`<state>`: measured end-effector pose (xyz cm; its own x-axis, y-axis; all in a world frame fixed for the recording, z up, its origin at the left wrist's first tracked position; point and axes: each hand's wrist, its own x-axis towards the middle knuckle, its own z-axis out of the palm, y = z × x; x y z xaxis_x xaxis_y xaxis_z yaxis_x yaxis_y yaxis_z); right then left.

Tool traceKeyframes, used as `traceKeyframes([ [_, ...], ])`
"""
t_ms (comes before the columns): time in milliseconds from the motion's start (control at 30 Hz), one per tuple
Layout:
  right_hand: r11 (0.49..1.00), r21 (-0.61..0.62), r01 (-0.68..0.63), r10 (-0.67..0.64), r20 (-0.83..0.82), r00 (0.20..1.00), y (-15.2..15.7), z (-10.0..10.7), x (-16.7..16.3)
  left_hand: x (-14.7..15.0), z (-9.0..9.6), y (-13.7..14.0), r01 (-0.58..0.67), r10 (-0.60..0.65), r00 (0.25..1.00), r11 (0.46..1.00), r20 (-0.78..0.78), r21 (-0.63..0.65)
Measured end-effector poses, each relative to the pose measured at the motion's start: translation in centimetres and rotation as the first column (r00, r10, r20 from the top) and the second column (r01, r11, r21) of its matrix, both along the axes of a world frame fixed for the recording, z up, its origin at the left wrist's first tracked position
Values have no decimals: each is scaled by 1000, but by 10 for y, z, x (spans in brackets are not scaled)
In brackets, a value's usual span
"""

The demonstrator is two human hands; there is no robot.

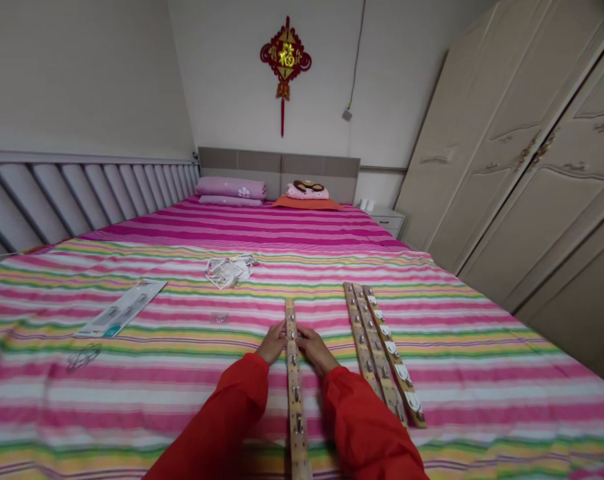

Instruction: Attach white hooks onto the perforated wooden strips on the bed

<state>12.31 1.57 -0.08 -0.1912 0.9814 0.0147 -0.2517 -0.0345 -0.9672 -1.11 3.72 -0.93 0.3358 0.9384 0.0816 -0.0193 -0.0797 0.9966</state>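
Grasping the wooden strip (291, 377) by both edges with left hand (272, 344) and right hand (316, 349), probably for steadiness; with three other strips (373, 337) right of the fingers, perhaps for reach.

Red-and-gold knotted hanging (286, 57) on white wall; small grey switch (347, 115) dangling on cord nearby. Grey-beige panelled headboard (327, 170), folded purple flowered bedding (232, 190) left, pink folded bundle (307, 193) on orange cloth (312, 204) right. White nightstand (391, 220) beside bed. Tall cream panelled wardrobe (507, 133) far right.
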Motion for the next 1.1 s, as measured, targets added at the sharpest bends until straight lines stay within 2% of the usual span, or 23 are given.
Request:
traceKeyframes([
  [67, 997, -61, 41, -41, -8, 999, 1, -3, 1, -4, 0, -1, -133, 134, 991, 989, 3, -69],
  [133, 985, -141, 102, -108, -39, 993, 2, -8, 3, -14, 2, -1, -304, 305, 952, 943, -14, -138],
  [200, 966, -207, 155, -175, -81, 981, 5, -13, 5, -32, 6, -2, -460, 459, 887, 879, -38, -122],
  [233, 959, -227, 172, -199, -102, 975, 6, -16, 7, -43, 9, -2, -536, 534, 844, 842, -44, -60],
  [300, 952, -244, 187, -223, -127, 966, 7, -20, 9, -70, 17, -4, -705, 711, 702, 703, -48, 95],
  [333, 950, -244, 194, -230, -131, 964, 7, -21, 10, -84, 22, -4, -775, 786, 616, 616, -51, 144],
  [400, 950, -230, 214, -246, -124, 961, 6, -23, 10, -110, 30, -3, -857, 880, 466, 475, -91, 199],
  [433, 950, -217, 224, -253, -117, 960, 6, -23, 10, -122, 34, -1, -873, 902, 401, 429, -157, 232],
  [467, 951, -203, 234, -259, -110, 960, 5, -22, 10, -131, 36, 1, -872, 904, 365, 415, -221, 259],
  [500, 952, -191, 241, -264, -104, 959, 5, -22, 9, -139, 38, 3, -857, 891, 352, 430, -286, 284],
  [533, 952, -183, 246, -267, -103, 958, 4, -21, 9, -145, 39, 5, -829, 863, 360, 470, -354, 302],
  [600, 952, -182, 247, -270, -113, 956, 3, -20, 9, -151, 41, 8, -752, 780, 407, 582, -474, 311],
  [667, 950, -194, 245, -272, -126, 954, 3, -19, 9, -152, 42, 9, -689, 711, 437, 658, -551, 303],
  [733, 949, -200, 245, -274, -134, 952, 2, -18, 9, -150, 44, 7, -680, 700, 435, 668, -566, 302],
  [833, 949, -192, 250, -278, -130, 952, 1, -17, 10, -146, 45, 1, -720, 740, 420, 624, -526, 303],
  [900, 950, -176, 259, -282, -121, 952, 1, -17, 10, -144, 45, -3, -736, 762, 436, 608, -478, 298],
  [1033, 947, -154, 282, -300, -106, 948, 0, -18, 9, -137, 43, -8, -744, 788, 536, 611, -303, 272],
  [1100, 944, -150, 293, -311, -110, 944, -1, -18, 9, -129, 46, -8, -720, 763, 609, 647, -216, 251],
])
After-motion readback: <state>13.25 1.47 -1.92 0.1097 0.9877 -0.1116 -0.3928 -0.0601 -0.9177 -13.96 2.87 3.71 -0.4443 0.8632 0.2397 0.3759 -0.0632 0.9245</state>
